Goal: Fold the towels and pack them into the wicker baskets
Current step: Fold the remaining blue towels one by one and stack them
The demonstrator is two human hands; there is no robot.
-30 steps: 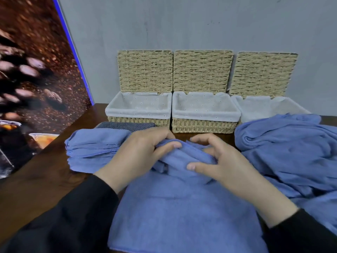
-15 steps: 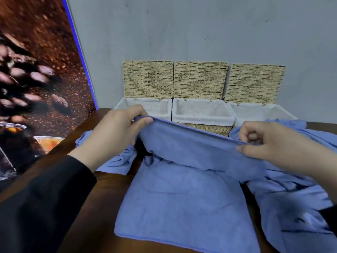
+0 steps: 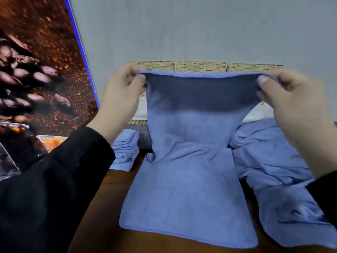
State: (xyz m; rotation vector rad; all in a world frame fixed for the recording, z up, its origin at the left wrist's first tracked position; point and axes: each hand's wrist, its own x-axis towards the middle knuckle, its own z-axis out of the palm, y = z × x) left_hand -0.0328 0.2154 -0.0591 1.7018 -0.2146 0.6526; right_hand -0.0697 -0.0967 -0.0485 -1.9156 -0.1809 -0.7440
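A: What are the fingers doing?

B: The left hand is pinching one top corner of the blue towel between its thumb and curled fingers. The right hand is pinching the other top corner the same way. Both hands are holding tight, not spread wide.

A: Where is the towel sitting?

B: Its top edge is stretching straight between the two hands, up in the air. The rest is hanging down from the fingers, and the bottom half is lying flat on the brown table.

A: What is lying around it?

B: A stack of folded towels is sitting on the table to the left, just beside it. A loose heap of blue towels is lying on the right, touching it. The wicker baskets are standing behind the lifted towel by the grey wall, mostly hidden. Black sleeves are covering both arms.
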